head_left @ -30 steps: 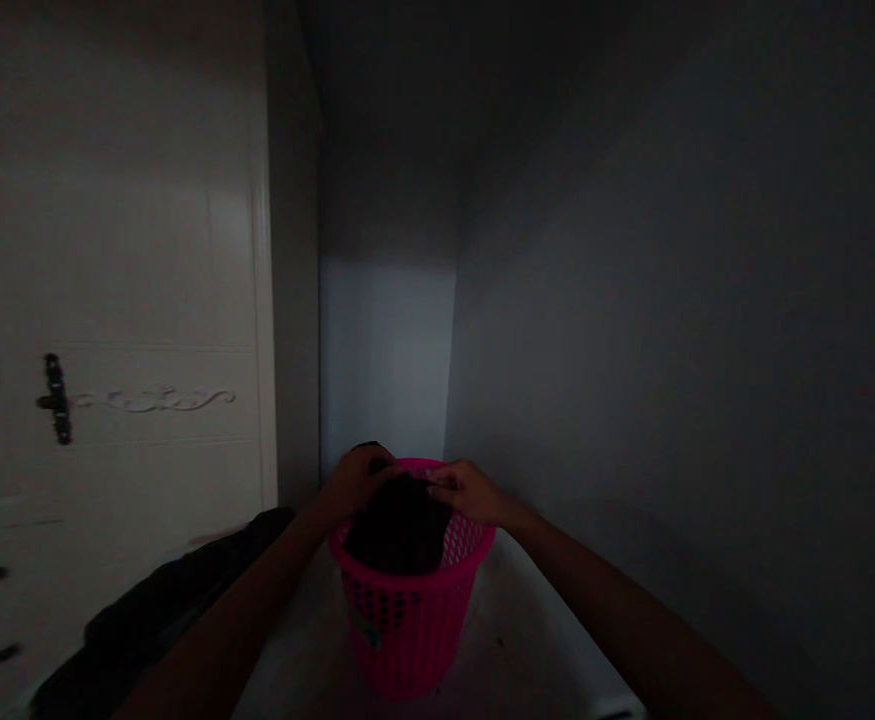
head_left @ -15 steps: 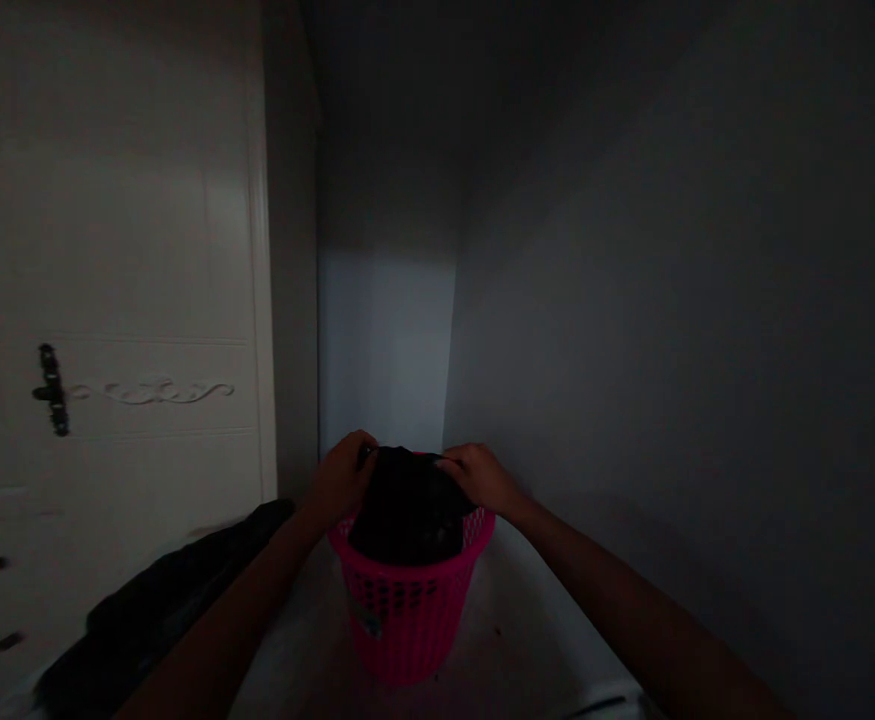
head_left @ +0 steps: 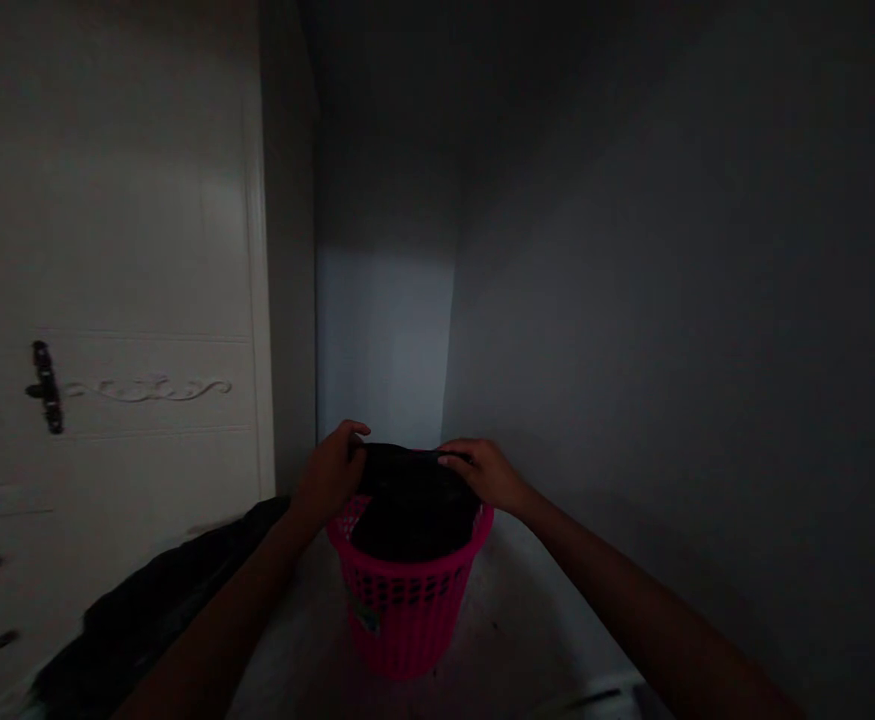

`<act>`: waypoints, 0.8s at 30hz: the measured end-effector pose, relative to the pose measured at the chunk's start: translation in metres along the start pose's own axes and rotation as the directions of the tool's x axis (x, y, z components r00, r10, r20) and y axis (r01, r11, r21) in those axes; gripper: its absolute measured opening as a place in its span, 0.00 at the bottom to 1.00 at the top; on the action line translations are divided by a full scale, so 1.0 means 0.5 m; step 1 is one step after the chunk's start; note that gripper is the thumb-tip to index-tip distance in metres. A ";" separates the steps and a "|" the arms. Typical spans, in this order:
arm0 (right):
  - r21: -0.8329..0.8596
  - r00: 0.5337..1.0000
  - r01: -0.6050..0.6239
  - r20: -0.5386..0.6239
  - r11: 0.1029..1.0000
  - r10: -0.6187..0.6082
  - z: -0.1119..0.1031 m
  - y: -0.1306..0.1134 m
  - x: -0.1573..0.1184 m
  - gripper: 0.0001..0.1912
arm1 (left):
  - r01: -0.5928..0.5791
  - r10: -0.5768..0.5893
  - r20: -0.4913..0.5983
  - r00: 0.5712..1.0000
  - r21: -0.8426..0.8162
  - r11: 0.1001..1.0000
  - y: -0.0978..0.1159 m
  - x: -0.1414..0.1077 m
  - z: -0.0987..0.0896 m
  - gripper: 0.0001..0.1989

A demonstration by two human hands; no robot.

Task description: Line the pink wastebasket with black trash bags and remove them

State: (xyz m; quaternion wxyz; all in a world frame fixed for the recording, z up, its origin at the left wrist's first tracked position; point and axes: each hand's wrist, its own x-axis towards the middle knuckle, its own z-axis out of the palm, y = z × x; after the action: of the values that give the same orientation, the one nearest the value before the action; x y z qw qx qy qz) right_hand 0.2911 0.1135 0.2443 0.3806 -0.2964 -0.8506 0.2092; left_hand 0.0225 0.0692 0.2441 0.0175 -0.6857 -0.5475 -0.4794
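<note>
Holds the top edge of a limp black sheet (head_left: 416, 510) with the left hand (head_left: 330, 474), fingers curled toward the thumb, and pinches the same edge with the right hand (head_left: 488, 472), nearly closed. Runs almost straight from hand to hand along the top, dull and dark, possibly plastic or cloth in this dim light, and hangs below both hands into the mouth of a pink basket (head_left: 407, 648), with a dark heap (head_left: 163, 590) down and left of the left hand.

Basket (head_left: 407, 630) taken as clock centre.
Material (head_left: 414, 520) partly inside; door (head_left: 144, 250) at 10 o'clock, bundle (head_left: 159, 600) at 9, far wall (head_left: 384, 340) at 12, side wall (head_left: 632, 350) at 2.
</note>
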 end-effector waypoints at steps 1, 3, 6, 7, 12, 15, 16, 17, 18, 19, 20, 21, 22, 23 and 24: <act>-0.038 0.999 -0.014 -0.046 0.999 0.012 -0.009 0.008 -0.004 0.15 | 0.012 -0.010 -0.040 0.999 0.044 0.999 -0.014 -0.004 -0.010 0.17; -0.063 0.989 -0.075 -0.130 0.995 0.066 -0.025 0.025 -0.013 0.14 | 0.053 -0.044 -0.085 0.995 0.108 0.993 -0.042 -0.011 -0.032 0.15; 0.058 0.964 -0.167 -0.200 0.984 0.175 -0.029 0.034 -0.024 0.13 | 0.174 -0.171 -0.070 0.983 0.041 0.984 -0.054 -0.010 -0.047 0.10; 0.116 0.963 -0.177 -0.186 0.977 0.197 -0.024 0.030 -0.025 0.14 | 0.216 -0.217 -0.040 0.975 -0.028 0.976 -0.048 -0.007 -0.045 0.08; 0.158 0.995 -0.082 0.061 0.984 0.073 0.016 -0.009 -0.019 0.16 | 0.328 -0.323 0.105 0.941 -0.525 0.785 0.011 0.010 -0.023 0.12; 0.105 0.995 -0.089 0.049 0.991 0.084 0.006 -0.009 -0.020 0.12 | 0.313 -0.451 -0.021 0.892 -0.692 0.650 0.009 0.009 -0.036 0.13; 0.128 0.993 -0.120 0.006 0.984 0.120 -0.003 -0.006 -0.022 0.13 | 0.307 -0.503 -0.075 0.861 -0.711 0.632 0.000 0.006 -0.046 0.13; 0.175 0.985 -0.154 -0.044 0.973 0.164 -0.013 -0.002 -0.026 0.14 | 0.309 -0.548 -0.122 0.827 -0.717 0.625 -0.009 0.001 -0.057 0.12; 0.238 0.974 -0.183 -0.086 0.954 0.209 -0.023 0.000 -0.031 0.16 | 0.317 -0.584 -0.153 0.797 -0.717 0.621 -0.018 -0.005 -0.068 0.12; 0.309 0.962 -0.201 -0.116 0.929 0.246 -0.032 0.000 -0.037 0.17 | 0.332 -0.608 -0.156 0.778 -0.720 0.609 -0.025 -0.011 -0.078 0.10; 0.386 0.951 -0.205 -0.138 0.899 0.277 -0.040 -0.001 -0.043 0.19 | 0.351 -0.626 -0.127 0.770 -0.735 0.581 -0.029 -0.018 -0.089 0.09; 0.468 0.941 -0.199 -0.155 0.861 0.302 -0.047 -0.005 -0.049 0.22 | 0.370 -0.640 -0.073 0.765 -0.763 0.529 -0.030 -0.025 -0.098 0.07; 0.549 0.932 -0.184 -0.166 0.815 0.323 -0.052 -0.009 -0.055 0.25 | 0.390 -0.651 0.001 0.759 -0.802 0.453 -0.028 -0.032 -0.108 0.07; 0.624 0.925 -0.163 -0.174 0.764 0.339 -0.056 -0.014 -0.062 0.28 | 0.406 -0.656 0.080 0.750 -0.839 0.362 -0.026 -0.038 -0.117 0.08; 0.687 0.920 -0.137 -0.179 0.714 0.349 -0.061 -0.017 -0.069 0.31 | 0.418 -0.656 0.153 0.739 -0.868 0.269 -0.023 -0.044 -0.127 0.11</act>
State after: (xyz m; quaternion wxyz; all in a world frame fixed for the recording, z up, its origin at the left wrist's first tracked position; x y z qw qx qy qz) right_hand 0.3299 0.0882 0.2502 0.5519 -0.2804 -0.6068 0.4986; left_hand -0.0254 0.0227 0.2578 -0.4270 -0.3050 -0.4236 -0.7384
